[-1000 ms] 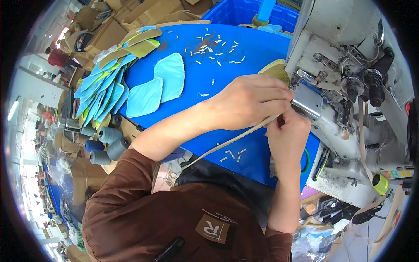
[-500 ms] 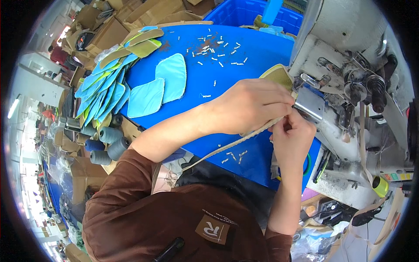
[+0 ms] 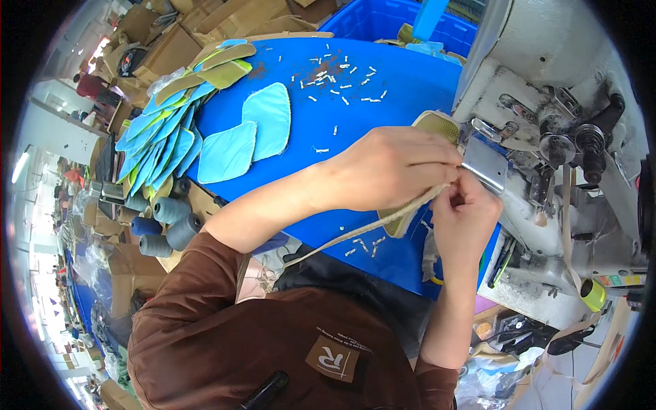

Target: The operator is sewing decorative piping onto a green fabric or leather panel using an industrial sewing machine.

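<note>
My left hand (image 3: 393, 167) lies over an olive mesh fabric pad (image 3: 437, 124) with a pale edge, its fingers closed on it beside the sewing machine's metal plate (image 3: 484, 162). The pad pokes out above and below that hand. From under my fingers a long beige binding tape (image 3: 342, 240) runs down left toward my lap. My right hand (image 3: 468, 213) is pinched close by the left fingertips, at the pad's edge and tape; what exactly sits between its fingers is hidden.
Two light-blue fabric pads (image 3: 268, 123) lie on the blue table (image 3: 314, 184), beside a fanned pile of blue and olive pads (image 3: 164, 140). Small pale scraps (image 3: 335, 78) are scattered about. Grey thread cones (image 3: 174, 210) stand left; a blue crate (image 3: 369, 19) is behind.
The olive pad has turned and moved slightly, so more of its lower end shows below my left hand. My right hand has shifted slightly right and down.
</note>
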### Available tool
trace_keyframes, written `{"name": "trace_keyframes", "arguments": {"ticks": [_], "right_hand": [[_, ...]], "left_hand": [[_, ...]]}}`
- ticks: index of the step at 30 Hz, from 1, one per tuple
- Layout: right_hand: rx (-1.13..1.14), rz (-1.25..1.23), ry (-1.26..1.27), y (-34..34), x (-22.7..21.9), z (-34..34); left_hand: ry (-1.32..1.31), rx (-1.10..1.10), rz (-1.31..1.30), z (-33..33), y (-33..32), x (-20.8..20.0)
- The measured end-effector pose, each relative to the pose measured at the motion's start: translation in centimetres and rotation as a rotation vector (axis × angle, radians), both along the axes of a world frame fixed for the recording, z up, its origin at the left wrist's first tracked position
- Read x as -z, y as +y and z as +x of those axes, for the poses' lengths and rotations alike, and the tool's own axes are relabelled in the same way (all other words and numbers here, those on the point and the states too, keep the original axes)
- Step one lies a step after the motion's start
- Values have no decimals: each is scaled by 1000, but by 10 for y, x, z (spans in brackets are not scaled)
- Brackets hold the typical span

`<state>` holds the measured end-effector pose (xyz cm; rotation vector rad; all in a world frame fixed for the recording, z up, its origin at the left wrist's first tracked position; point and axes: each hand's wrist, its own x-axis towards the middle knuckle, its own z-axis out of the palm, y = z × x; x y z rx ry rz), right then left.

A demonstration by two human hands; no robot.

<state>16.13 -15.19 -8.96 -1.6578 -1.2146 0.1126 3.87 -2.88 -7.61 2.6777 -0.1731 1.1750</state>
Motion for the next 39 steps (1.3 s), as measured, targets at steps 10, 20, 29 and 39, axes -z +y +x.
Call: {"name": "trace_keyframes", "arguments": {"ticks": [10,20,29,39], "right_hand": [[-28,19,293,-6,7,5],[-55,-56,361,0,3,8],[-23,123,430,-4,73,39],[-4,-30,156,-34,15,-15]], "left_hand": [[18,16,-292,-1,-3,-1],[-46,-125,-92,-9,-2,6],[-170,43,-168,13,-24,27],[-274,-14,-143,11,-26,27]]}}
